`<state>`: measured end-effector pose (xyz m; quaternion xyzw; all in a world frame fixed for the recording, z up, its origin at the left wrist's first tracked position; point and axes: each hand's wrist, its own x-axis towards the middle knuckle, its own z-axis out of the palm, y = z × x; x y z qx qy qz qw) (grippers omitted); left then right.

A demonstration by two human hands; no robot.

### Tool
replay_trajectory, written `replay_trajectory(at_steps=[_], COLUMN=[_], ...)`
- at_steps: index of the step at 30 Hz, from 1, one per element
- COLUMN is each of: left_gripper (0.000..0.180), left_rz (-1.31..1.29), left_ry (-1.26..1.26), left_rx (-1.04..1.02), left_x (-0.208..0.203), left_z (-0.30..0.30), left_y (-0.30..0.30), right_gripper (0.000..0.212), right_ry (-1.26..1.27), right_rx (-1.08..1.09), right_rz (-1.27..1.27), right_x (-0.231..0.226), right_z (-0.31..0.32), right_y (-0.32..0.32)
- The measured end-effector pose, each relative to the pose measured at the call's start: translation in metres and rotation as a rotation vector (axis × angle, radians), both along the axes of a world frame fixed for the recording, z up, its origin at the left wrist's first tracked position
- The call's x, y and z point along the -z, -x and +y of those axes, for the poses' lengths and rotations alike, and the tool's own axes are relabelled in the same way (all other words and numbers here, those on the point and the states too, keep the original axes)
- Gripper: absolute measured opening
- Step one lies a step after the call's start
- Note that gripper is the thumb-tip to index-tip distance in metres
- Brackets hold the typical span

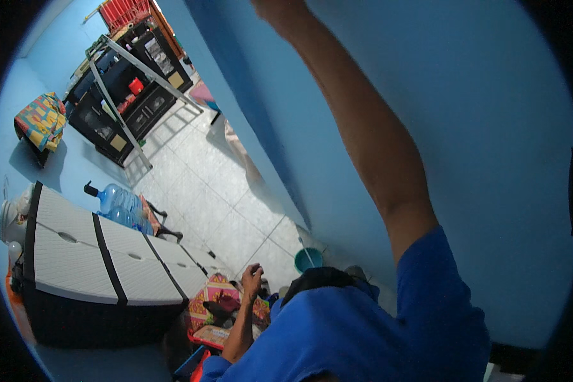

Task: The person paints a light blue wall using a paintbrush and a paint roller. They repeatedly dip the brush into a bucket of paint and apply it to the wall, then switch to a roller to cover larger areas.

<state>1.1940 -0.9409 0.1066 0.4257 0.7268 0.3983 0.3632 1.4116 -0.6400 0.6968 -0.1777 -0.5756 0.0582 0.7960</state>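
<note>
Wall (pixel 490 159), painted blue, fills the right side: rigid and flat, with nothing on it to grip, so I judge it takes only a flat press. Right hand (pixel 275 7) reaches up along it, cut by the picture's rim; its state I cannot tell. Left hand (pixel 253 278) hangs low, loosely curled, holding nothing, over a patterned mat (pixel 215 294) beside a drawer cabinet (pixel 102 254).

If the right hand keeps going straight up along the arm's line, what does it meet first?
Only the smooth blue painted wall. The right hand is cut off at the picture's top edge, so whether it touches the wall cannot be told.
</note>
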Motion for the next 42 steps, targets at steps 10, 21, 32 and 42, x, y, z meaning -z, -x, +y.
replay_trajectory(at_steps=[10,21,32,42], left_gripper=[0.030,0.026,0.025,0.025], left_rz=[0.083,0.155,0.134,0.137], left_ry=[0.094,0.102,0.111,0.209], left_rx=[0.051,0.075,0.059,0.050], left_x=[-0.027,-0.037,-0.030,-0.010], left_z=[-0.023,-0.039,-0.038,-0.057], left_y=[-0.020,-0.025,-0.024,-0.008], right_gripper=[0.012,0.018,0.016,0.016], right_ry=[0.307,0.592,0.342,1.137], right_rx=[-0.251,-0.042,-0.439,-0.151], right_rz=[-0.018,-0.164,0.063,-0.164], right_x=[0.260,0.304,0.292,0.590], right_z=[-0.030,-0.041,-0.035,-0.098], right_y=[-0.006,-0.003,-0.005,-0.007])
